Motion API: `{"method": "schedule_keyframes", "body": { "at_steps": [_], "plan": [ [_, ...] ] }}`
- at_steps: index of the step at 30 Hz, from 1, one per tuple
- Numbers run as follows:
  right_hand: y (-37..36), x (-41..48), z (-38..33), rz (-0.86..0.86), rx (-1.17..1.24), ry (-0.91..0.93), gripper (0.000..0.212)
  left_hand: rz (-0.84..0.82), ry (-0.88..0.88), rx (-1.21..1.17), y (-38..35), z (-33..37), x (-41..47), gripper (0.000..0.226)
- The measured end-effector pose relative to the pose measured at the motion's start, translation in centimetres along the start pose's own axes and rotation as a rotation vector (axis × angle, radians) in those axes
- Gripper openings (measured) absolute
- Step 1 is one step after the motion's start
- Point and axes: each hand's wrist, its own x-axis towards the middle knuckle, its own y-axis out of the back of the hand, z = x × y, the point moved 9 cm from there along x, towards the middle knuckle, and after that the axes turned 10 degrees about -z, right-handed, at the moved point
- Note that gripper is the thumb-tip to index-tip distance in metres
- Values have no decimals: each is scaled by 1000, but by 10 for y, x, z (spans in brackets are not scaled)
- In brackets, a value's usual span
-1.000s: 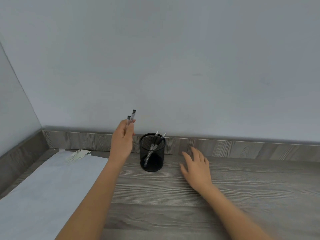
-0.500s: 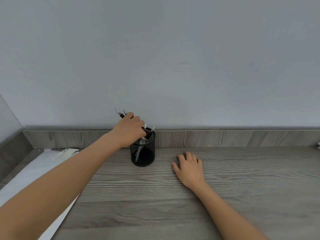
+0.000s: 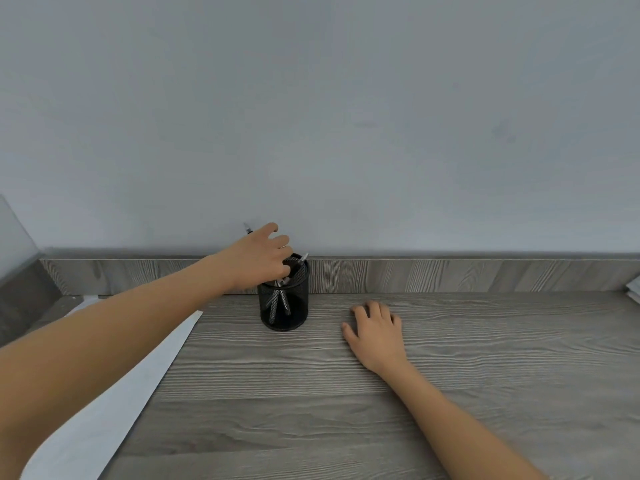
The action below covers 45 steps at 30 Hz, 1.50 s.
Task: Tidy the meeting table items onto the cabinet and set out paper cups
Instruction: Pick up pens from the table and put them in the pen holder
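A black mesh pen holder [image 3: 284, 306] stands on the grey wood-grain cabinet top [image 3: 346, 393] close to the low back ledge. Several pens lean inside it. My left hand [image 3: 261, 259] hovers over the holder's rim with its fingers curled, and it grips a pen [image 3: 248, 229] whose tip sticks out behind the hand toward the wall. My right hand [image 3: 375, 332] rests flat on the cabinet top to the right of the holder, fingers spread, holding nothing.
A white sheet of paper [image 3: 114, 403] lies along the left side of the cabinet top. The corner of some white papers [image 3: 633, 289] shows at the right edge. A plain wall rises behind the ledge.
My left hand has come down and to the right from beside the holder onto its rim, tilting the pens over it. One pen tip shows behind the hand where two showed before. The right hand stays flat.
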Motion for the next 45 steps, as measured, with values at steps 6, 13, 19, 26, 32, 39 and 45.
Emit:
{"method": "schedule_keyframes", "body": {
  "at_steps": [6,13,19,26,32,39,45],
  "plan": [
    [1,0,-1,-8,-4,0,46,33,-80,47,4,11,2,30],
    [1,-1,-1,-7,0,-5,46,6,-82,82,1,8,4,30],
    [1,-2,-1,-6,4,-4,45,78,-43,132,6,4,5,30],
    [2,-4,-1,6,11,-7,44,-150,-106,-25,-7,10,13,13],
    [3,-4,-1,13,11,-6,43,-84,-79,25,-3,3,8,28],
    [3,-3,-1,16,6,-3,43,220,183,-31,29,-16,-32,32],
    [5,-1,0,38,8,-10,41,385,560,-493,19,14,-93,22]
  ]
}}
